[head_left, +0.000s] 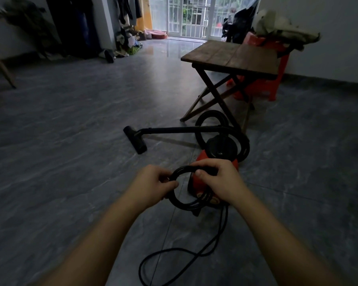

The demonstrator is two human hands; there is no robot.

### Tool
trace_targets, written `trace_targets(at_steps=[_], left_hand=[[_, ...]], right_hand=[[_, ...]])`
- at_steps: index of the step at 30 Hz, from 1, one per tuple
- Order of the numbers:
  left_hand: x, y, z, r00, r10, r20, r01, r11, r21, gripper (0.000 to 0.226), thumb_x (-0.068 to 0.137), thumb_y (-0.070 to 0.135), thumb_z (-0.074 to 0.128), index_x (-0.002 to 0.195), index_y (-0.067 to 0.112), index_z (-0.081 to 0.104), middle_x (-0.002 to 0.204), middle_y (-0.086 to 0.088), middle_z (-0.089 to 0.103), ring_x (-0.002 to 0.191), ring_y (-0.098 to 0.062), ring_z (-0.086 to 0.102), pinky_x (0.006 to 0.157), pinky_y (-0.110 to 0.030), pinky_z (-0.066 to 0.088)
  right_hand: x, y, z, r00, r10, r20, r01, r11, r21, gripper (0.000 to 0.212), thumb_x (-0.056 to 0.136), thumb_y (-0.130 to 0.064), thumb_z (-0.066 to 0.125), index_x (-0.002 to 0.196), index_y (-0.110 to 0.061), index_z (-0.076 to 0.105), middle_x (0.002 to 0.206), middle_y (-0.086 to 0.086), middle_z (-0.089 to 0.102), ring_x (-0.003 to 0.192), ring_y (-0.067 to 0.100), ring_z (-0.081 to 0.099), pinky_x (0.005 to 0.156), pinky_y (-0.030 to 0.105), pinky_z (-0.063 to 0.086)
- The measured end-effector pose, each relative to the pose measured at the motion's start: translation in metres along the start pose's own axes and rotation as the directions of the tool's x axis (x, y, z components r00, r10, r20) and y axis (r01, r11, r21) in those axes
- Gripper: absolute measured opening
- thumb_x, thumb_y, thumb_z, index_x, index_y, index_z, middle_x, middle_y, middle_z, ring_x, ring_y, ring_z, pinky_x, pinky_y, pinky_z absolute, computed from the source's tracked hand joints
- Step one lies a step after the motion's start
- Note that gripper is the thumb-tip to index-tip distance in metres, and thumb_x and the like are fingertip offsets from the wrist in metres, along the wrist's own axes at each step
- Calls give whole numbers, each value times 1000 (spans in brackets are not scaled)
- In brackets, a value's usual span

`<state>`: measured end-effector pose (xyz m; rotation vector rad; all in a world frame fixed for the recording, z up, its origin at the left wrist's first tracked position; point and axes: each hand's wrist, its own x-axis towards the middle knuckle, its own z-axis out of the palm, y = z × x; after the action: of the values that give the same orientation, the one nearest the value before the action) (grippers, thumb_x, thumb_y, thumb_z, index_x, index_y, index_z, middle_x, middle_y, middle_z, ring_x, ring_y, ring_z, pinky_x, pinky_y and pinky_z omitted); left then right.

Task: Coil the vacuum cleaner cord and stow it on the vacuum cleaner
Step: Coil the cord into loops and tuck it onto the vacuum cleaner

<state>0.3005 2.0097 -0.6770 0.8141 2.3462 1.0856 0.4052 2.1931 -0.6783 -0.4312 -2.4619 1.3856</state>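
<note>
A red vacuum cleaner (203, 158) with a black top stands on the floor just beyond my hands. Its black cord is partly wound into a small coil (181, 201) held in front of it. My left hand (151, 182) grips the coil's left side, thumb over the loops. My right hand (219, 179) holds the coil's top right, fingers curled over it. The loose rest of the cord (196, 254) trails down from the coil and loops on the floor between my forearms.
The vacuum's black hose (213, 120) curls behind it, and its wand and floor nozzle (135, 139) lie to the left. A wooden folding table (232, 58) and a red plastic stool (262, 87) stand behind on the right. Grey tiled floor spreads to the left.
</note>
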Motion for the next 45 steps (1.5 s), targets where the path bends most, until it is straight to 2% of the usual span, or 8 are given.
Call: trace_targets(at_steps=[3,7,13,23,27,35,38,45], left_hand=[[2,-1,2,996,-4,-86,1,999,-36,10,90,20,72,98,16,77,69,2,73,55,-1,67,53,-16,50],[0,-1,0,986,-22,-168,2,993,-119,8,90,19,72,84,23,76,72,-3,76,62,-14,72,63,-34,63],[-2,1,-9,950,-157,-269,30,906,-422,7,91,13,71,87,10,76,79,-11,77,70,-30,75,61,-37,62],[-10,11,-1,958,-221,-184,79,817,-571,9,93,12,68,98,8,73,89,-13,77,73,-32,76,62,-32,64],[-10,11,-2,967,-232,-108,117,776,-619,10,91,14,70,98,7,74,88,-12,79,73,-32,77,64,-35,64],[-10,8,-14,990,-139,-22,115,889,-444,25,88,29,74,111,21,67,92,-6,79,80,-21,78,66,-38,63],[-10,5,-21,991,-125,44,132,914,-383,25,88,33,74,111,31,63,93,-3,80,82,-21,77,70,-45,64],[-15,6,-40,943,-109,316,236,885,-400,29,93,32,66,117,16,69,106,-8,78,95,-29,75,75,-42,61]], right_hand=[[0,-2,0,999,-10,-43,11,1000,25,17,92,-16,67,103,-24,76,93,-20,69,88,-21,59,72,-3,40],[2,-1,0,997,21,-71,-16,997,70,13,94,-21,64,100,-27,74,92,-18,70,87,-16,61,73,1,44],[7,5,0,983,108,-150,-81,981,174,23,95,-23,62,117,-24,71,101,-21,66,100,2,64,90,33,56],[7,3,4,985,109,-137,-60,946,319,24,98,-13,57,101,-34,68,85,-5,77,88,6,72,80,26,56],[9,5,3,979,109,-170,-50,947,317,23,98,-20,57,117,-21,70,80,-6,75,83,6,71,78,29,55],[10,7,3,986,63,-154,-37,985,169,23,99,-15,56,103,-32,71,87,-6,73,83,0,68,78,19,54],[10,8,5,993,41,-111,-31,995,93,21,98,-15,56,107,-24,73,90,-2,74,86,8,69,83,30,59],[8,5,1,997,-29,-69,26,999,-48,24,98,-15,55,112,-26,72,87,-6,73,85,0,66,76,11,47]])
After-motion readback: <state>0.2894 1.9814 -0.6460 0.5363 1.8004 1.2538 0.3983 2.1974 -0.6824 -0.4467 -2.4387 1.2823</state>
